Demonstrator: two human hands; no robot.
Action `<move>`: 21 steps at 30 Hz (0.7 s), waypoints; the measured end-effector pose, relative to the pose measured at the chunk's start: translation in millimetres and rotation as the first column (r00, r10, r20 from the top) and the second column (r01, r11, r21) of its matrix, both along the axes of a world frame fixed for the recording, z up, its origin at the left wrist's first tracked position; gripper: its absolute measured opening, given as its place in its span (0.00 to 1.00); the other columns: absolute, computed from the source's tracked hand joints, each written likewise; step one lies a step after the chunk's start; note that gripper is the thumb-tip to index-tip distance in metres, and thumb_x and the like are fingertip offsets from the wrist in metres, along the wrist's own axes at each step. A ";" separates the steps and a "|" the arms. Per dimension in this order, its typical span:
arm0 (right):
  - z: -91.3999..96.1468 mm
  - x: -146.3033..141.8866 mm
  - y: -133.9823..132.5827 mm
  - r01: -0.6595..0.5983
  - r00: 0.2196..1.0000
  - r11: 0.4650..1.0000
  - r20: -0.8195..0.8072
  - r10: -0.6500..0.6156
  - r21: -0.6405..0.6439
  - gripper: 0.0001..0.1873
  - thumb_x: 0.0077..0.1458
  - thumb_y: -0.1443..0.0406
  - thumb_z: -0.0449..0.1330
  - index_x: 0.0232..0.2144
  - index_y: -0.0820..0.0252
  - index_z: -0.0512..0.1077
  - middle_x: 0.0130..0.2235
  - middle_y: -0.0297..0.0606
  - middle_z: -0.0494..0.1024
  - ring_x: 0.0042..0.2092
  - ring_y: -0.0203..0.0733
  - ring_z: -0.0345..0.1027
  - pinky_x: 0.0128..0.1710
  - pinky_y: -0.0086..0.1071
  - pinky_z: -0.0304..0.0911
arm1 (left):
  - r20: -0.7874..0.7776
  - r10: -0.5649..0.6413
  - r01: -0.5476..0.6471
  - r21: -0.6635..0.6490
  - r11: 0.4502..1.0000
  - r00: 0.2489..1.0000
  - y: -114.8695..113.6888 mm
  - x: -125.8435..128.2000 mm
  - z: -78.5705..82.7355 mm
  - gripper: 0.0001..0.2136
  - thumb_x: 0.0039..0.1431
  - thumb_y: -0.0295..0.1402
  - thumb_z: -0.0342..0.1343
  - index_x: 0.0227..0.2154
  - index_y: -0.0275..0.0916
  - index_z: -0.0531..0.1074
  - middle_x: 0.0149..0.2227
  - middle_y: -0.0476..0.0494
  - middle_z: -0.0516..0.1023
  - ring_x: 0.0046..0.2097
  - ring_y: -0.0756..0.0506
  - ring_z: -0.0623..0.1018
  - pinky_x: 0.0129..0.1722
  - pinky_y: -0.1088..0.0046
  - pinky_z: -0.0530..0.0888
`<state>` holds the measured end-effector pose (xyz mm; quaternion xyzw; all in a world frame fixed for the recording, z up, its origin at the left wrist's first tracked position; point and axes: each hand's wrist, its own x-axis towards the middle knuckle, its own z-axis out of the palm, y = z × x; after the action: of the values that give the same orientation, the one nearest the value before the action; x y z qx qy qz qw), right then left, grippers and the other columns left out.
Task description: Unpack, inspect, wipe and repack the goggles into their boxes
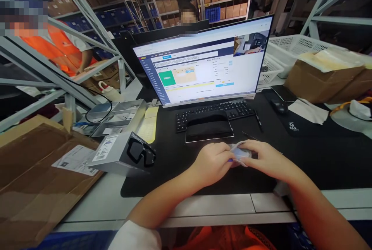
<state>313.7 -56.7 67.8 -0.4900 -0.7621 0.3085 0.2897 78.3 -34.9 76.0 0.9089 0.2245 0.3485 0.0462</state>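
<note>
My left hand (pixel 213 161) and my right hand (pixel 266 159) meet over the black desk mat, fingers closed on a small grey, soft-looking pouch (pixel 240 161). Something pale blue shows at the pouch's mouth; its kind is unclear. Beyond my hands, a glossy black object (pixel 207 124) lies on a white-edged flat piece, just before the keyboard (pixel 241 108). On the left stands a grey box (pixel 119 157) printed with black sunglasses and the word "Wakening".
A monitor (pixel 203 64) rises behind the keyboard. Cardboard boxes (pixel 35 180) crowd the left, beside a grey tray (pixel 122 116) of small items. To the right are a mouse (pixel 279 105), a tape roll (pixel 353 116) and white baskets (pixel 302 45). Other people are across the desk.
</note>
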 end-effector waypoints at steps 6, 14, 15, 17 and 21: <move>-7.2 -0.3 2.7 -0.120 0.992 0.991 -0.037 0.122 0.052 0.16 0.66 0.58 0.59 0.54 0.46 0.79 0.47 0.40 0.81 0.48 0.47 0.76 0.49 0.41 0.73 | 0.134 0.071 -0.055 -0.122 0.991 0.988 4.3 0.5 -6.5 0.06 0.64 0.30 0.56 0.35 0.37 0.77 0.34 0.43 0.78 0.34 0.47 0.77 0.33 0.70 0.75; -19.5 -14.3 15.6 0.063 0.929 0.998 -0.364 -0.063 -0.014 0.18 0.58 0.51 0.65 0.27 0.59 0.80 0.34 0.38 0.78 0.36 0.42 0.72 0.37 0.34 0.68 | 0.231 0.103 -0.048 -0.231 0.972 0.967 5.8 0.6 -6.7 0.02 0.60 0.29 0.58 0.33 0.39 0.75 0.34 0.44 0.76 0.35 0.47 0.77 0.34 0.70 0.75; -19.8 -15.4 14.1 0.120 0.902 0.993 -0.415 -0.117 -0.019 0.19 0.57 0.51 0.65 0.25 0.59 0.78 0.32 0.37 0.77 0.34 0.41 0.71 0.35 0.34 0.67 | 0.230 0.098 -0.046 -0.223 0.974 0.968 4.2 0.5 -5.3 0.03 0.61 0.29 0.58 0.36 0.39 0.76 0.36 0.42 0.77 0.37 0.46 0.77 0.37 0.69 0.76; -19.4 -14.5 10.4 0.221 0.805 0.972 -0.547 -0.228 -0.080 0.19 0.56 0.50 0.66 0.25 0.58 0.75 0.28 0.34 0.73 0.30 0.38 0.68 0.31 0.32 0.66 | 0.208 0.103 -0.064 -0.187 0.980 0.973 0.8 -0.9 -0.5 0.13 0.61 0.33 0.61 0.48 0.39 0.74 0.46 0.37 0.78 0.48 0.42 0.78 0.47 0.63 0.77; -15.2 -4.3 9.5 0.361 0.430 0.902 -0.817 -0.385 -0.235 0.12 0.53 0.53 0.69 0.31 0.53 0.74 0.30 0.33 0.77 0.30 0.40 0.71 0.31 0.34 0.71 | 0.029 0.252 -0.248 -0.104 0.963 0.967 1.1 -7.3 12.3 0.30 0.62 0.41 0.61 0.63 0.39 0.62 0.61 0.31 0.71 0.60 0.34 0.72 0.56 0.52 0.72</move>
<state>309.4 -47.1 52.6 -0.4358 -0.3917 0.4442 0.6777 71.1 -33.7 88.3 0.8623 0.3536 0.3587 0.0517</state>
